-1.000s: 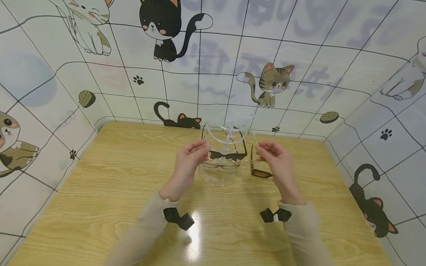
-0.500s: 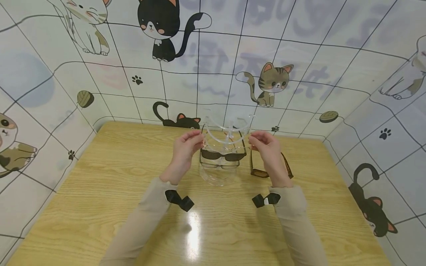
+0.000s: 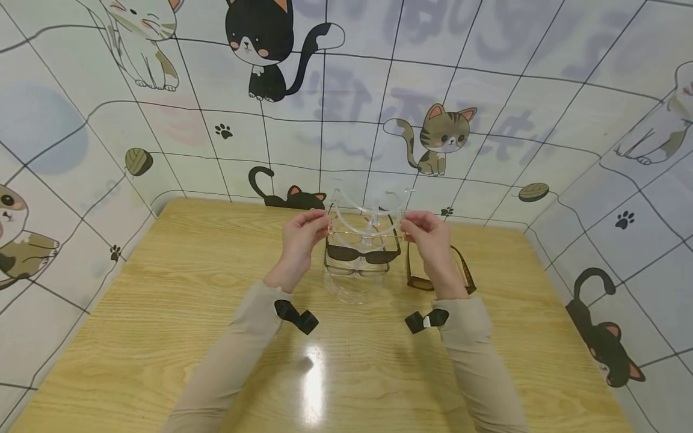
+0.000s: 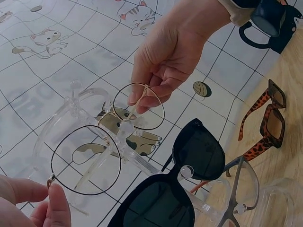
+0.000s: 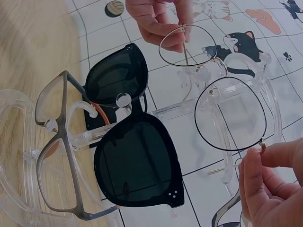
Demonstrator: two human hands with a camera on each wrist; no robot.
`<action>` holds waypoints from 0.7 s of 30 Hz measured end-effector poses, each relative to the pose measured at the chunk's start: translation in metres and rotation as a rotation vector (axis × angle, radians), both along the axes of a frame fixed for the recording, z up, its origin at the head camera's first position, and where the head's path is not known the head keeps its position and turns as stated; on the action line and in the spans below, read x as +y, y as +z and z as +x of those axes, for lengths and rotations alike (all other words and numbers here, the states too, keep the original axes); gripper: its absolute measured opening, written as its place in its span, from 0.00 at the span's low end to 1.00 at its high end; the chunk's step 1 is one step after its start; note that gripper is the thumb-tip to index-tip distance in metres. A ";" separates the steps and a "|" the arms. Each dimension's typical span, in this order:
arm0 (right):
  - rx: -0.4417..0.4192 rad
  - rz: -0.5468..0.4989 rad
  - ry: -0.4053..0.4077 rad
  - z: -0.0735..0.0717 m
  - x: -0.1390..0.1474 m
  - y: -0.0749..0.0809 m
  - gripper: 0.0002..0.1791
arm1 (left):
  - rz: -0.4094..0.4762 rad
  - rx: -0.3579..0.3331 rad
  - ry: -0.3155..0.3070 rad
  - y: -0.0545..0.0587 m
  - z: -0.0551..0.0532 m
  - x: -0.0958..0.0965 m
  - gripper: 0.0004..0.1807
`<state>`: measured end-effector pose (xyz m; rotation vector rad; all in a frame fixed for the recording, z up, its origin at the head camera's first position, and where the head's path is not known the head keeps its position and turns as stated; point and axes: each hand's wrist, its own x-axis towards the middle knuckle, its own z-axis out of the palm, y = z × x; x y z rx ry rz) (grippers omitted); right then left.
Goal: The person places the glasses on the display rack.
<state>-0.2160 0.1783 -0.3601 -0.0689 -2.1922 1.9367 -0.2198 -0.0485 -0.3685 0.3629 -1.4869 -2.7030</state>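
My left hand (image 3: 299,242) pinches one end of thin round wire-rimmed eyeglasses (image 4: 86,161) between thumb and fingers. At the other end, my right hand (image 3: 431,245) pinches the same frame by its hinge. The eyeglasses are level, close to the upper part of a clear plastic eyewear stand (image 5: 175,112); whether the bridge rests on its peg I cannot tell. Directly below them hang black sunglasses (image 5: 135,161) with dark lenses. Lower on the stand sit grey-framed eyeglasses (image 5: 61,133). Both hands are beside the stand, one on each side.
Tortoiseshell sunglasses (image 4: 273,121) lie on the wooden table (image 3: 178,313), right of the stand and partly behind my right forearm. The stand's clear curved base (image 3: 349,296) is on the table. A cat-patterned wall covering (image 3: 346,138) rises behind and at both sides.
Both hands have moved forward and closer together, bringing the wire-rimmed eyeglasses from in front of the stand up to its upper part. More of the tortoiseshell sunglasses shows now.
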 end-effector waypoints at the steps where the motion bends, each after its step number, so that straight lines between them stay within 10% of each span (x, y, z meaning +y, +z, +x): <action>1: 0.004 0.001 -0.002 0.000 0.000 0.000 0.11 | 0.002 0.001 0.004 -0.001 -0.001 0.000 0.10; 21: 0.012 0.005 -0.021 -0.002 -0.001 -0.009 0.11 | -0.063 0.011 0.004 -0.007 -0.005 0.003 0.11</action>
